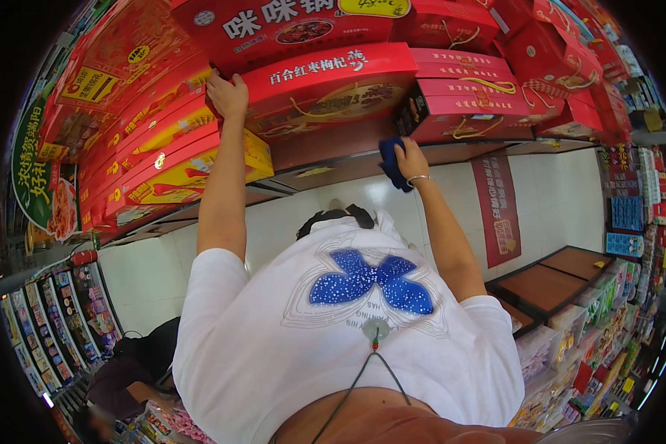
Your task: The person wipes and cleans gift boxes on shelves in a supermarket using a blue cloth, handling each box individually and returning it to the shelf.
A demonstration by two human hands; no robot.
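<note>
My left hand [228,95] is on the left end of a long red gift box [333,83] that bears printed writing and a cord handle. The thumb lies at the box's upper edge; the fingertips are partly lost against the dark gap beside it. In my right hand [413,161] is a bunched dark blue cloth [393,165], held just in front of the shelf edge. Bare brown shelf board [333,145] shows before the long box. Another large red box [299,28] rests above and behind it.
Yellow-and-red boxes [183,175] are stacked at the left. Red cartons with cord handles [466,108] stand to the right. A red floor banner [497,211] crosses the pale tiles. Brown-topped display units [555,277] are at my right. Behind my left side another person [125,383] is near a rack.
</note>
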